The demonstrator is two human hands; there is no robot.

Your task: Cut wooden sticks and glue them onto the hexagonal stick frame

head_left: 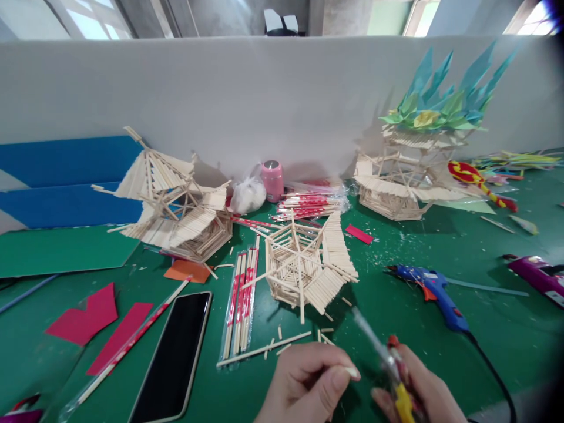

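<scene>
Near the front edge of the view, my left hand (308, 382) is closed in a pinch on a short piece of pale wooden stick (352, 372), of which only the end shows. To its right, my right hand (423, 382) grips a tool with red and yellow handles (402, 399); its long pale tip points up and left, and motion blur hides its exact kind. Ahead of both hands stands a small many-sided stick frame (293, 264), partly roofed with slats. Cut stick pieces (282, 348) and a longer stick (264, 349) lie before it.
A blue glue gun (434, 291) with a cord lies at right, a purple one (537, 276) beyond. Stick models stand back left (176, 205) and back right (396, 182). A phone (174, 358), bagged chopsticks (240, 302), red paper (88, 314) and a pink jar (272, 181) share the green table.
</scene>
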